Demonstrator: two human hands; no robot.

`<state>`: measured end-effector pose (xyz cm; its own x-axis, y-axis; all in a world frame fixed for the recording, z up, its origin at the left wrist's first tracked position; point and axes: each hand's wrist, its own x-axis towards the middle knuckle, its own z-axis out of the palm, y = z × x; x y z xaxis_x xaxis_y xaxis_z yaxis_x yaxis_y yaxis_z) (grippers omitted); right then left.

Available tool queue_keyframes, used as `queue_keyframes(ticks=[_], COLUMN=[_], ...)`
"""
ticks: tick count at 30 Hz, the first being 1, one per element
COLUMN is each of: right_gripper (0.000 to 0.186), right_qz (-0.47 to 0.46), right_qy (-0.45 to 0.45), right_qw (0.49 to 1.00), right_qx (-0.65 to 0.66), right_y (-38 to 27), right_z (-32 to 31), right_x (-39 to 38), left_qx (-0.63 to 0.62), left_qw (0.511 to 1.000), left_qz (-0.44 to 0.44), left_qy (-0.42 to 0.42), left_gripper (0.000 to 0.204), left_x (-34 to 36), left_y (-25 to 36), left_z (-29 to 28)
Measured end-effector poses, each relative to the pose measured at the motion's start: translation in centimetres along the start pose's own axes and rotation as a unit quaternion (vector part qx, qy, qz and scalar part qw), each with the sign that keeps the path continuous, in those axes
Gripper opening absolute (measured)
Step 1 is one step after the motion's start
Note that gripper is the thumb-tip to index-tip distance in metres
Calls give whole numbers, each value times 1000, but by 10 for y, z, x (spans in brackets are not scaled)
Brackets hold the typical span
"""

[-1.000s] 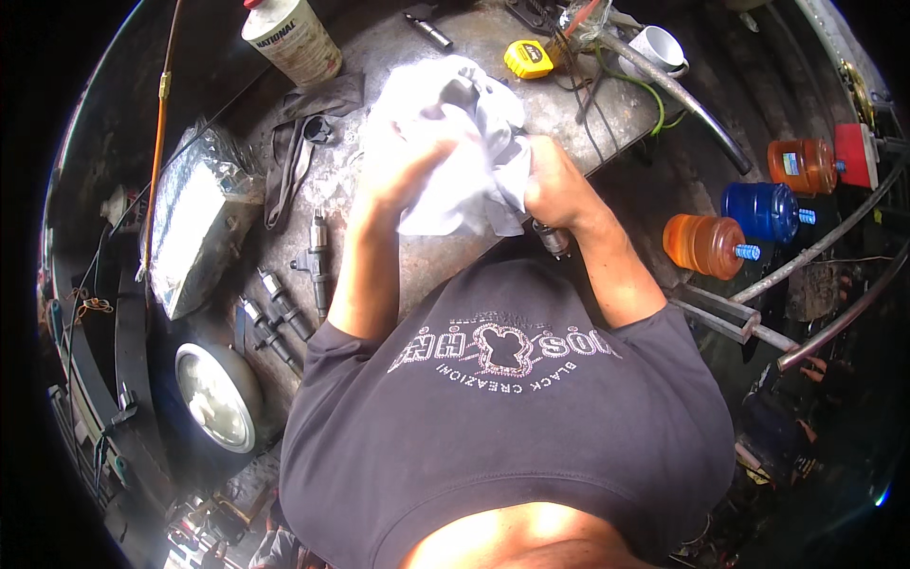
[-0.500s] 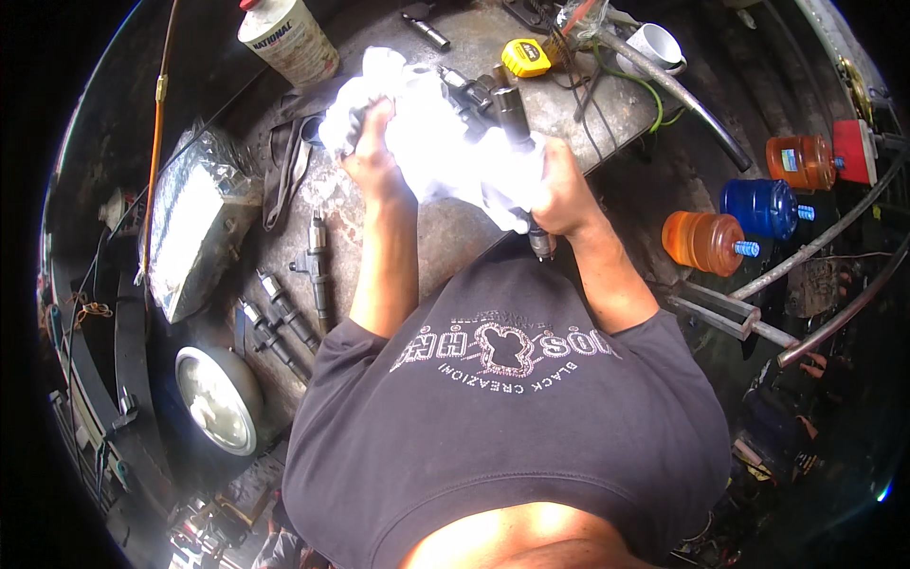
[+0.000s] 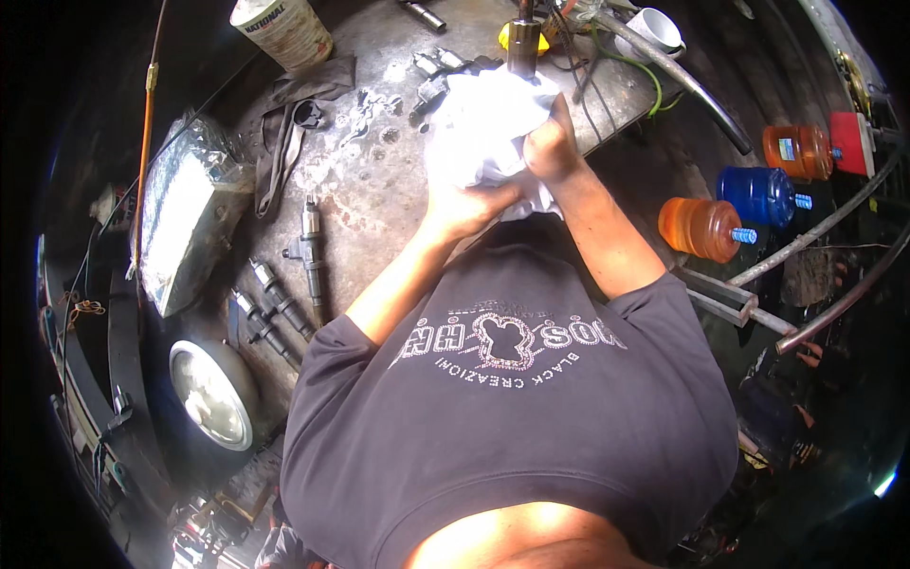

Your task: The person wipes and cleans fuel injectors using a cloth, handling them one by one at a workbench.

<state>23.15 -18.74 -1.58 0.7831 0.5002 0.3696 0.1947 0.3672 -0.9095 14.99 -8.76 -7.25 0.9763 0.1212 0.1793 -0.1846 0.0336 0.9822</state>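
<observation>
A white cloth (image 3: 488, 123) is bunched around a dark fuel injector (image 3: 522, 47), whose upper end sticks out of the folds, pointing away from me. My right hand (image 3: 552, 147) is closed on the wrapped injector from the right. Against the lower left of the bundle, my left hand (image 3: 464, 207) is closed on the cloth, its thumb lying across the front. Just beyond the cloth, more injectors (image 3: 441, 68) lie on the worktable (image 3: 374, 180), partly covered from view. Another injector (image 3: 312, 251) rests left of my left forearm, with two more (image 3: 275, 299) beside it.
A white-and-red can (image 3: 282, 33) stands at the far left, near a dark strap (image 3: 275, 161) and a plastic-wrapped box (image 3: 194, 223). A round metal bowl (image 3: 213, 394) sits nearer. Beyond lie a yellow tape measure (image 3: 543, 43), a white mug (image 3: 650, 36) and cables; coloured jugs (image 3: 701, 229) are at right.
My left hand has moved right and closer to me, joining my right hand at the bundle. The cloth, spread between both hands before, is now gathered around the injector, which has risen and moved farther away.
</observation>
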Motion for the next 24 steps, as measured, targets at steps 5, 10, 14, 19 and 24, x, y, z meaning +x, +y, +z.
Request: queue_keyframes(ticks=[5, 10, 14, 19, 24], right_gripper=[21, 17, 20, 16, 31], right_qz=[-25, 0, 3, -21, -159], right_qy=[31, 70, 32, -7, -88], right_qw=[999, 996, 996, 999, 889], right_qx=[4, -54, -86, -46, -420], right_y=[-6, -24, -16, -20, -34], right_z=[8, -14, -23, 0, 40], right_x=[7, 39, 39, 5, -24], left_qx=[-222, -397, -479, -532, -589], left_qw=[973, 908, 854, 829, 800], left_qz=[-47, -88, -144, -130, -103], left_qy=[40, -98, -144, -115, -44], left_gripper=[51, 51, 55, 55, 56], left_x=[2, -11, -21, -22, -15], left_y=[2, -14, -25, -16, 2], left_z=[-22, -59, -67, -69, -53])
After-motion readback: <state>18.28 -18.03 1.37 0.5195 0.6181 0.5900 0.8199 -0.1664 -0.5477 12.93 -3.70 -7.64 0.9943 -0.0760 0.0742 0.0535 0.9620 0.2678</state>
